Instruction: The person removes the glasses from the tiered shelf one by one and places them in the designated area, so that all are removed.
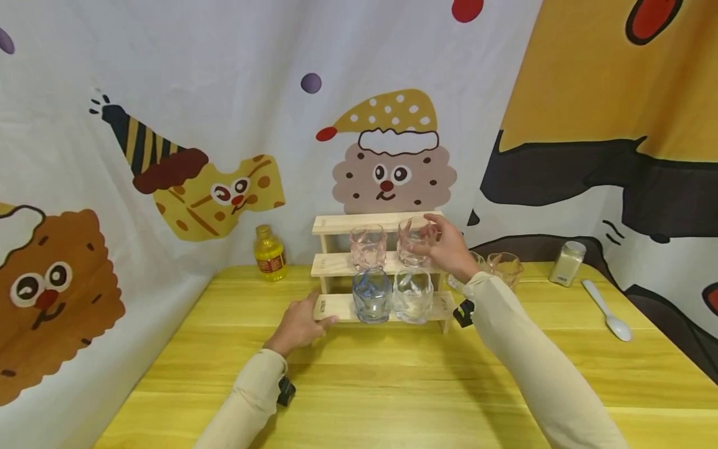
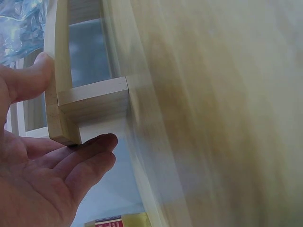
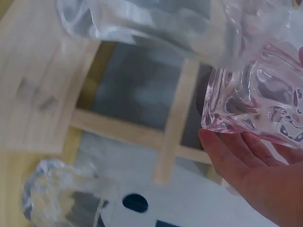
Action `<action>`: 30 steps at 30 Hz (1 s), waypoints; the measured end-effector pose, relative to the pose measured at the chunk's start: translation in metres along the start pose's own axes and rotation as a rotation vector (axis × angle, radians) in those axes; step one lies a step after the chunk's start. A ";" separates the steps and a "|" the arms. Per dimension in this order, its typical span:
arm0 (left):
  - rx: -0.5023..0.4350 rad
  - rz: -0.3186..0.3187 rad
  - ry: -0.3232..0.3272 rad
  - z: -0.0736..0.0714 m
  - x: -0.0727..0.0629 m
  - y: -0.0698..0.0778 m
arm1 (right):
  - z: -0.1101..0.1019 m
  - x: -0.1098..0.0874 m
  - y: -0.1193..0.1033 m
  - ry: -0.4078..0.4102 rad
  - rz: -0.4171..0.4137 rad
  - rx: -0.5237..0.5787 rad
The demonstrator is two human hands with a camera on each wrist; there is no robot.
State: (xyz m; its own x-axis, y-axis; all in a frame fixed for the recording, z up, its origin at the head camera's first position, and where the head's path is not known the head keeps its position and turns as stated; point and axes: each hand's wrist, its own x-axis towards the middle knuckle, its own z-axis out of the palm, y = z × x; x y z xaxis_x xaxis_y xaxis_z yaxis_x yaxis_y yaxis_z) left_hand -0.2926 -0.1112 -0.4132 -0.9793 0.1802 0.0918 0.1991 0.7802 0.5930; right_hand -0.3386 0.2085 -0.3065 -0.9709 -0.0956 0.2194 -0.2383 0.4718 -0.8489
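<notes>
A three-tier wooden stand [image 1: 336, 307] stands on the table. My left hand [image 1: 299, 321] holds the left end of its lowest board [image 2: 56, 75], thumb on one face and fingers around the end. My right hand [image 1: 449, 248] grips a pink-tinted glass [image 3: 255, 97] at the right of the middle tier. Beside that glass stands another pink glass [image 1: 368, 247]. On the lowest tier are a blue-tinted glass [image 1: 372, 296] and a clear glass [image 1: 413, 298], side by side. Whether the gripped glass touches its board, I cannot tell.
Behind my right wrist, an amber-tinted glass [image 1: 505, 269] and a clear glass [image 3: 66, 198] stand on the table, partly hidden. Farther right are a square jar [image 1: 568, 264] and a white spoon [image 1: 608, 312]. A yellow bottle [image 1: 270, 254] stands left of the stand, before a patterned curtain [image 1: 303, 37].
</notes>
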 end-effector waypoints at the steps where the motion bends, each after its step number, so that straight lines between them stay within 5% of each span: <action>1: 0.002 -0.001 0.000 0.000 0.000 0.000 | -0.004 -0.002 0.000 -0.004 -0.003 0.001; 14: 0.014 0.006 -0.001 -0.003 0.002 0.002 | -0.065 -0.043 0.010 0.027 -0.010 -0.161; 30: 0.017 0.001 -0.003 0.001 0.002 -0.004 | -0.112 -0.071 0.062 0.101 0.092 -0.291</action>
State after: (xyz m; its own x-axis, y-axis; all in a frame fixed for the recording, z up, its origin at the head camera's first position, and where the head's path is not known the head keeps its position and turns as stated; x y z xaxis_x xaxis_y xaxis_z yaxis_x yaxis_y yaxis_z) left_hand -0.2952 -0.1137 -0.4160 -0.9790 0.1831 0.0897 0.2008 0.7901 0.5792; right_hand -0.2815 0.3422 -0.3207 -0.9774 0.0397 0.2074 -0.1192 0.7071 -0.6970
